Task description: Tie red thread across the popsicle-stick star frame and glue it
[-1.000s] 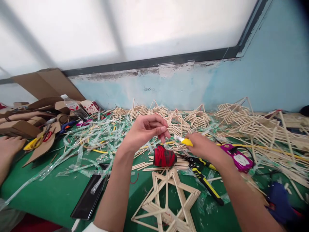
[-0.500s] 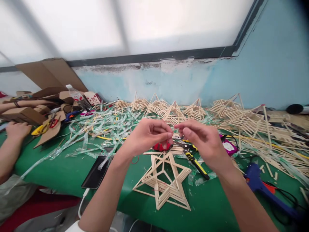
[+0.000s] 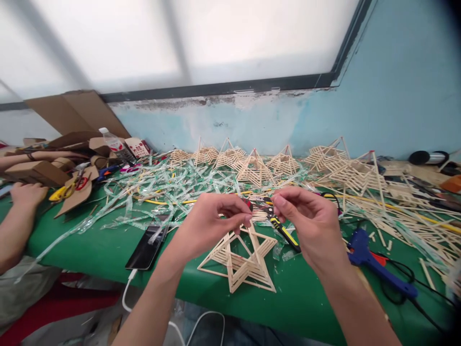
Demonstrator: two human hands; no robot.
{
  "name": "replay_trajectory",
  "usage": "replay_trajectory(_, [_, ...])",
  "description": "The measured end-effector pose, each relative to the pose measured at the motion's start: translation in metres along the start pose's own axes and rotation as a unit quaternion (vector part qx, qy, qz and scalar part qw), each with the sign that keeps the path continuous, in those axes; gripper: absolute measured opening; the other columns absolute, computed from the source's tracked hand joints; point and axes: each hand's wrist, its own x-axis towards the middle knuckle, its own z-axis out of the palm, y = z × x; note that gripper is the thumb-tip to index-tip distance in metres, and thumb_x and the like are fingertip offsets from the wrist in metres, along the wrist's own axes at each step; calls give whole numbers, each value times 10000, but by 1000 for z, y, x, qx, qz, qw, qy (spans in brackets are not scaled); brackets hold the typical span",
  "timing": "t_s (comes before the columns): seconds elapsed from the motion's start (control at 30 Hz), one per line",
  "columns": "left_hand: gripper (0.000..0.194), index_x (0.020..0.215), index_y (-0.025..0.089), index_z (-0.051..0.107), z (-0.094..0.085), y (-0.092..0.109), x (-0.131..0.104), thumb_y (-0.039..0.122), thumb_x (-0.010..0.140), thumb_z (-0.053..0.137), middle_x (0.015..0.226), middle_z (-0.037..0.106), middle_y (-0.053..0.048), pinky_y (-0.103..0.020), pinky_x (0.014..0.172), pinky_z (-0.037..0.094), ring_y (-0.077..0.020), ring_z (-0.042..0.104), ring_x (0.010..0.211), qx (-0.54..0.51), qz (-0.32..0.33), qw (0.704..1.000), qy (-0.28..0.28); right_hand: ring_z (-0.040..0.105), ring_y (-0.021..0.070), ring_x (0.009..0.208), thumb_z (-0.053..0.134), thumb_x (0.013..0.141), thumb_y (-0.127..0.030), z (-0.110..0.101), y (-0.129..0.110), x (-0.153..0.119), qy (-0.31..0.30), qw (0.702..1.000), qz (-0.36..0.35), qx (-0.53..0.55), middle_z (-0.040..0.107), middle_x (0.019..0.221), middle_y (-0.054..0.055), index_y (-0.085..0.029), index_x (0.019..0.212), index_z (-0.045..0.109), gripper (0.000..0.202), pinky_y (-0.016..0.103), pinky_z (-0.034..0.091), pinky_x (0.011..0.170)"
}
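My left hand (image 3: 216, 223) hovers over the top of a star-shaped wooden stick frame (image 3: 248, 269), thumb and fingertips pinched together; what they hold is too small to name. To its right, my right hand (image 3: 306, 216) is also pinched, thumb against forefinger, on something I cannot make out. A gap separates the two hands. The star lies flat on the green tabletop (image 3: 162, 283), layered from thin sticks. Pliers with yellow and black handles (image 3: 284, 233) lie between the hands, just behind the star. A red object (image 3: 248, 203) is partly hidden behind my left fingers.
A phone (image 3: 148, 245) with a white cable lies left. Clear green-tinted strips (image 3: 180, 180) and more stick stars (image 3: 254, 168) spread behind. On the right are a blue glue gun (image 3: 378, 269) and loose sticks. Another person's hand (image 3: 29, 196) rests far left near cardboard (image 3: 36, 173).
My hands have moved apart and slightly lower. My right hand's thumb and forefinger have closed together. The view has shifted a little, showing more of the table's right side.
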Motion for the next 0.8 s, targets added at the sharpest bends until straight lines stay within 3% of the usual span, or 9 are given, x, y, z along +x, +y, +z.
replay_trajectory(0.13, [112,734,147,747,-8,-6,-4,199,832,737,655,703,-4,-148,555,484,-66,595,583,26,-6,1000,15,568,102,616,789,827,-299,2,4,-2,5,1000,14,7,647,706,-3,-199,789,732,121,230,494,554])
replay_trajectory(0.33, [96,755,147,765,-22,-22,-8,220,817,763,695,738,-20,-172,573,498,-95,630,638,20,16,998,62,641,118,746,775,840,-254,12,14,3,-6,999,11,47,731,932,23,-227,796,747,59,228,522,589])
replay_trajectory(0.53, [76,753,161,757,-40,-44,-19,206,807,784,673,717,1,-176,582,500,-89,626,630,20,19,994,108,620,99,638,779,830,-173,22,30,10,-56,998,-27,-6,689,750,-3,-211,801,759,51,230,540,596])
replay_trajectory(0.73, [88,765,180,750,-46,-64,-28,233,833,770,724,734,-16,-216,635,529,-112,644,669,41,34,994,91,702,150,781,753,854,-186,29,42,10,-65,997,-7,28,756,894,33,-217,802,744,61,252,559,593])
replay_trajectory(0.8, [84,776,190,748,-42,-68,-29,241,840,769,735,736,-14,-222,645,533,-116,647,678,32,36,995,89,721,159,832,736,872,-213,27,41,9,-64,996,9,57,770,965,35,-222,801,722,73,284,598,679])
